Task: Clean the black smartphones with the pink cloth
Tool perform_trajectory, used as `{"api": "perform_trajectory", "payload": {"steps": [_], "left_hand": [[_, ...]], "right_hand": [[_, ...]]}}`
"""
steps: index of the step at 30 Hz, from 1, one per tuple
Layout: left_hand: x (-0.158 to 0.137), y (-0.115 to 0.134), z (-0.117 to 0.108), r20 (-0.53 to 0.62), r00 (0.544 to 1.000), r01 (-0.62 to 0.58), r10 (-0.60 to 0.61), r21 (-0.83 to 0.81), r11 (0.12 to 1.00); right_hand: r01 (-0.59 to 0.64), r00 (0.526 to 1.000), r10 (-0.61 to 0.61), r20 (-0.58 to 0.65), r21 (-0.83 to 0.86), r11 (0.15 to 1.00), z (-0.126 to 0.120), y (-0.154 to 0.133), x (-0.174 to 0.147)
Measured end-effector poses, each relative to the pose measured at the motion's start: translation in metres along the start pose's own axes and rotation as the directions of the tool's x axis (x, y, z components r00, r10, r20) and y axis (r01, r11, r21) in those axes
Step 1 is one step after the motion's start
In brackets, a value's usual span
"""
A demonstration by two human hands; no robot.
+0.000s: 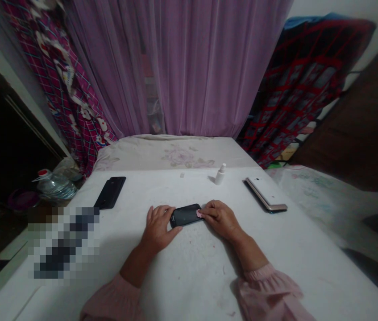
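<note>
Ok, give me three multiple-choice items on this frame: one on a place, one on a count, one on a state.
1. Where does the white bottle stand?
A. beyond the centre phone
B. on the floor
C. in the left hand

2. How many phones lie on the table?
A. one
B. three
C. five

3. What does the right hand do?
A. rests flat, away from everything
B. presses a small pink piece to the centre phone
C. holds the bottle

Answers:
1 A, it stands past the centre phone.
2 B, the black phone, centre phone and white phone.
3 B, the pink piece meets the phone's end, while the left hand steadies the other end.
</note>
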State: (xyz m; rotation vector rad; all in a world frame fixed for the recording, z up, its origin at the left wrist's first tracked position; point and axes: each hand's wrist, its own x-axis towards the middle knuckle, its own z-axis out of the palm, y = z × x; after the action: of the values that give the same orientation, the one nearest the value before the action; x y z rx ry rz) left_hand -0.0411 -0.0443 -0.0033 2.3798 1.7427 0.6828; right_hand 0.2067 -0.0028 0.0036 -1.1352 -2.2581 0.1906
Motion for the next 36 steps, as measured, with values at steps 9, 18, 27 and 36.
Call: {"api": "perform_trajectory", "payload": {"steps": [9,18,27,36], "left_hand": [[0.003,-0.003,0.001,0.074,0.996,-0.037,0.039,-0.026,0.999],[0.008,0.003,-0.002,0.124,0.992,-0.022,0.028,-0.051,0.998],[0.009,0.007,-0.005,0.134,0.991,-0.011,0.018,-0.054,0.998],[0.016,0.007,-0.008,0.173,0.985,0.000,0.010,-0.060,0.998]], "right_hand": [[0.052,0.998,-0.055,0.039,0.073,0.996,0.000,0.003,-0.002],[-0.057,0.998,0.056,0.023,0.041,0.998,0.011,-0.015,0.008],[-0.155,0.982,0.129,0.139,0.197,0.968,0.009,-0.011,0.005],[-0.280,0.960,0.278,0.040,0.201,0.939,0.017,-0.011,0.011]]}}
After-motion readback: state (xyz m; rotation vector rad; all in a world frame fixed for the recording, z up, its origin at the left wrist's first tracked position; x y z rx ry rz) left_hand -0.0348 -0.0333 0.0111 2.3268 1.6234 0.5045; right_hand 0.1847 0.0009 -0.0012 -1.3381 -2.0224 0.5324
